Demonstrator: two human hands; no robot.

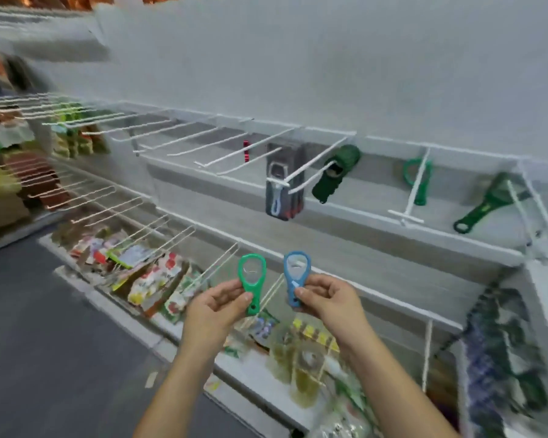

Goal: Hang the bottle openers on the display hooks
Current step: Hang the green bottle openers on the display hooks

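My left hand (217,306) pinches the handle of a light green bottle opener (251,281), its ring end pointing up. My right hand (325,300) pinches a blue bottle opener (295,276) the same way. Both are held side by side in front of the lower row of white display hooks (222,260). On the upper row of white hooks (310,162) hang a dark green opener (332,175), a black and grey packaged opener (282,188), a light green opener (419,181) and a green opener with a long handle (484,203).
Several upper hooks to the left (184,137) carry nothing; a small red item (246,150) hangs on one. Packaged goods (152,276) hang on the lower hooks and lie below. Dark plaid items (503,352) hang at right. A grey floor (45,343) lies at left.
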